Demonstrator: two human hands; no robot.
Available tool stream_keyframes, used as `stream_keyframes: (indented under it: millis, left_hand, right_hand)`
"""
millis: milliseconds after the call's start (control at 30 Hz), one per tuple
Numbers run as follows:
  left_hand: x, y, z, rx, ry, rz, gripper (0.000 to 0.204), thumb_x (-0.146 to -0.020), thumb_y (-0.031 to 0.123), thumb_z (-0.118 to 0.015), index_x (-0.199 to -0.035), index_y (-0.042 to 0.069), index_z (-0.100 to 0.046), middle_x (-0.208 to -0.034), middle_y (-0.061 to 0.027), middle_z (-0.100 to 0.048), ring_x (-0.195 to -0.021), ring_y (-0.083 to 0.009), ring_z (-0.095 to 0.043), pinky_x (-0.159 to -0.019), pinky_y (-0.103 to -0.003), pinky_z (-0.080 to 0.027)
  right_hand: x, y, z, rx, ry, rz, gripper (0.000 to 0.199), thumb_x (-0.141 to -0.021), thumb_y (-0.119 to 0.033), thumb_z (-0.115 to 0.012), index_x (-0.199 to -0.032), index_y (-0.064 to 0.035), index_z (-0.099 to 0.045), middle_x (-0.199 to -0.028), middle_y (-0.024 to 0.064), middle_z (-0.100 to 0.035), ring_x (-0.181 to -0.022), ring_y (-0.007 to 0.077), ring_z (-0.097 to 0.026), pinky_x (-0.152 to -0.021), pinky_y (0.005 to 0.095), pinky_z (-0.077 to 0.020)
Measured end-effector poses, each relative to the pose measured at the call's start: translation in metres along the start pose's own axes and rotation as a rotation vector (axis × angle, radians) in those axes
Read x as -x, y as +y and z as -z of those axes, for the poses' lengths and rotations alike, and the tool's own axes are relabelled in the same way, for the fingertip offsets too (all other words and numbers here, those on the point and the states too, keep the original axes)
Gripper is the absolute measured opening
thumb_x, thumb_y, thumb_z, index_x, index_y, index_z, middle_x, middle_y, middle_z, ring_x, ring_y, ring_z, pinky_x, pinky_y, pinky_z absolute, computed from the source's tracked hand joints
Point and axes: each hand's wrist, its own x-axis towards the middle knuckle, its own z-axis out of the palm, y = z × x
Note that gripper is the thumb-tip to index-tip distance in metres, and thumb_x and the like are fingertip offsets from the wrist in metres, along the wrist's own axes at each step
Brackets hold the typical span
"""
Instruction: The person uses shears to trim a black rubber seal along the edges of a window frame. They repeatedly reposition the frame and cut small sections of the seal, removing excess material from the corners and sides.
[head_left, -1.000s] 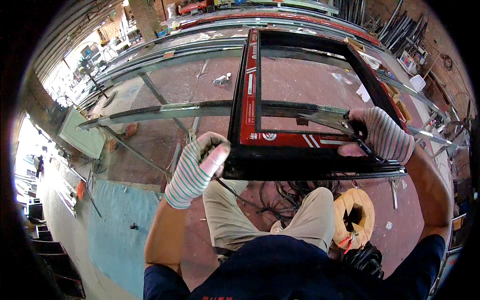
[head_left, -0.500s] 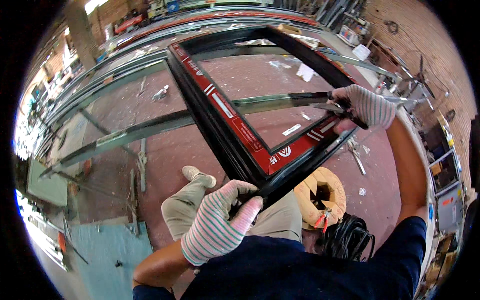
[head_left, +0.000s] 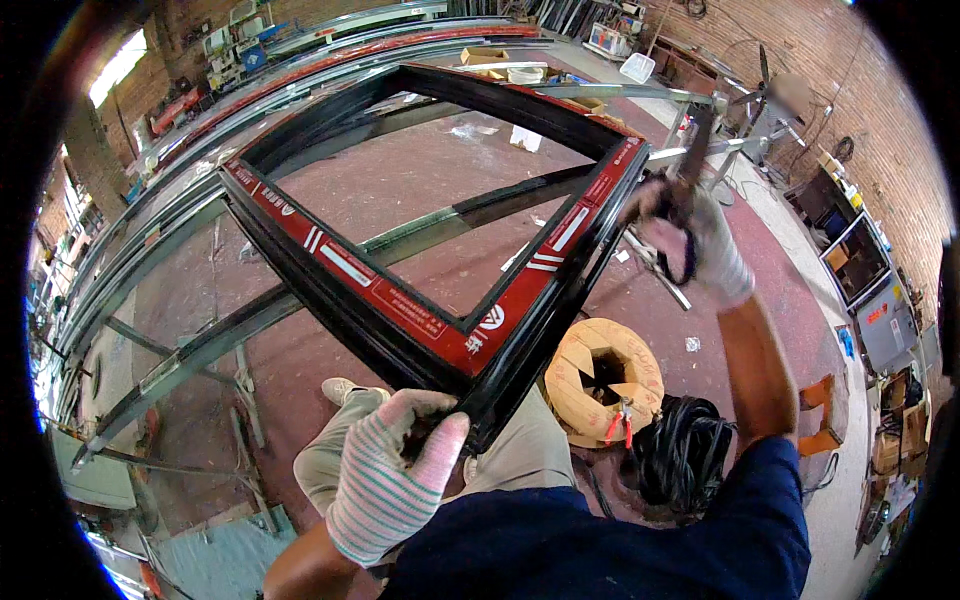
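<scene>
A black rectangular window frame point(head_left: 335, 312), faced with red printed film point(head_left: 420, 322), lies tilted across metal rack bars. Its near corner is pinched by my left hand point(head_left: 390, 485), in a white striped glove, thumb on one side and fingers on the other. My right hand point(head_left: 722, 255), gloved too, is raised just off the frame's right side. Wrapped in its fingers is a pair of scissors point(head_left: 694, 155) with a black loop handle, blades pointing up and away. Motion blur smears the fingertips and blades.
Metal rack bars point(head_left: 430, 230) run beneath the frame. Near my right knee sit a paper-wrapped coil point(head_left: 562, 400), red-handled pliers point(head_left: 622, 425) and a bundle of black strip point(head_left: 685, 455). Long profiles point(head_left: 330, 65) lie at the back; a fan point(head_left: 764, 85) and grey cabinet point(head_left: 888, 325) stand right.
My right hand has lifted away from the frame's right side with the scissors, whose blades have swung upward. The frame has turned and shifted left, its near corner still in my left hand.
</scene>
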Motion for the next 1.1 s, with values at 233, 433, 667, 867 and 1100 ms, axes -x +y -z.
stream_keyframes:
  millis: [233,433,667,867,1100]
  left_hand:
    - [-0.005,-0.011,0.013,-0.108,-0.087,-0.001,0.008,-0.090,0.008,-0.064,-0.093,0.002,-0.062,-0.080,-0.0006,-0.064,-0.073,-0.0054,-0.056,-0.067,-0.022,-0.047]
    - [-0.005,0.008,0.009,0.080,-0.186,0.172,0.013,-0.092,0.012,-0.066,-0.098,0.001,-0.065,-0.075,-0.0023,-0.065,-0.069,-0.0064,-0.060,-0.063,-0.021,-0.048]
    - [-0.009,0.015,0.012,0.240,-0.203,0.304,0.016,-0.094,0.017,-0.060,-0.095,0.001,-0.062,-0.073,-0.0021,-0.063,-0.061,-0.0053,-0.055,-0.054,-0.020,-0.045]
    - [-0.027,0.021,0.027,0.124,-0.330,0.260,0.019,-0.095,0.023,-0.061,-0.094,0.004,-0.064,-0.068,0.0011,-0.061,-0.055,-0.0031,-0.052,-0.047,-0.018,-0.039]
    - [-0.026,0.019,0.028,0.206,-0.346,0.295,0.018,-0.095,0.021,-0.062,-0.096,0.004,-0.066,-0.068,0.0008,-0.062,-0.053,-0.0034,-0.052,-0.047,-0.018,-0.039]
  right_hand:
    - [0.160,0.036,-0.059,-0.389,0.129,-0.394,0.027,-0.096,-0.031,-0.062,-0.102,-0.0056,-0.063,-0.084,0.0005,-0.062,-0.073,0.0122,-0.058,-0.063,0.0261,-0.0473]
    - [0.203,0.012,-0.138,-0.210,-0.265,-0.462,0.060,-0.093,-0.063,-0.052,-0.079,-0.0055,-0.061,-0.069,0.0038,-0.061,-0.060,0.0145,-0.060,-0.055,0.0291,-0.0459]
    - [0.208,-0.013,-0.168,-0.141,-0.423,-0.543,0.027,-0.090,-0.034,-0.066,-0.084,-0.0083,-0.064,-0.075,0.0042,-0.064,-0.066,0.0167,-0.063,-0.060,0.0298,-0.0478]
    - [0.203,-0.033,-0.171,-0.133,-0.437,-0.710,0.013,-0.079,-0.013,-0.068,-0.091,-0.0074,-0.068,-0.081,0.0056,-0.067,-0.077,0.0190,-0.066,-0.069,0.0309,-0.0509]
    - [0.210,-0.033,-0.166,-0.329,-0.300,-0.825,0.017,-0.090,-0.017,-0.067,-0.101,-0.0035,-0.065,-0.088,0.0032,-0.067,-0.083,0.0114,-0.059,-0.079,0.0285,-0.0482]
